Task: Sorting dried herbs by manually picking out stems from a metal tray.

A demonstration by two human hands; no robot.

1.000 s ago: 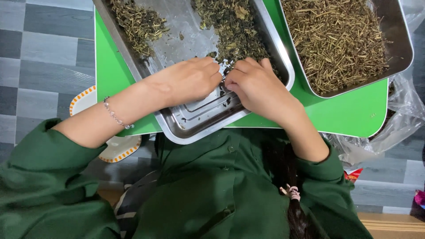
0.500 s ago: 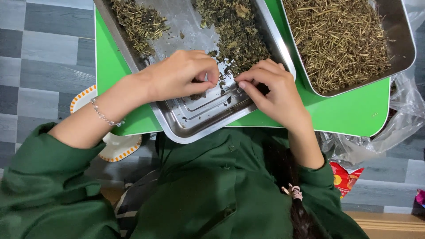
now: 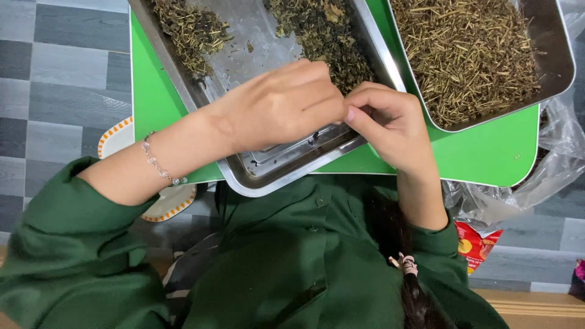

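My left hand [image 3: 277, 103] and my right hand [image 3: 390, 122] meet fingertip to fingertip over the near end of a steel tray [image 3: 286, 176]. Both hands are pinched shut on a small dried herb piece, which the fingers almost wholly hide. The tray holds a pile of dark dried leaves [image 3: 329, 36] just beyond my hands and a smaller pile [image 3: 189, 27] at its far left. Its near end is bare metal with a few crumbs. A beaded bracelet [image 3: 159, 164] sits on my left wrist.
A second steel tray [image 3: 563, 67], heaped with pale dried stems [image 3: 469, 55], lies to the right. Both trays rest on a green table [image 3: 487, 158]. A crumpled clear plastic bag [image 3: 548, 170] hangs off the right edge, above a red packet [image 3: 475, 247]. An orange-rimmed white stool [image 3: 113, 137] stands at the left.
My hands were apart over the tray half a second ago. They have come together again, and my left hand has slid right to meet the right thumb.
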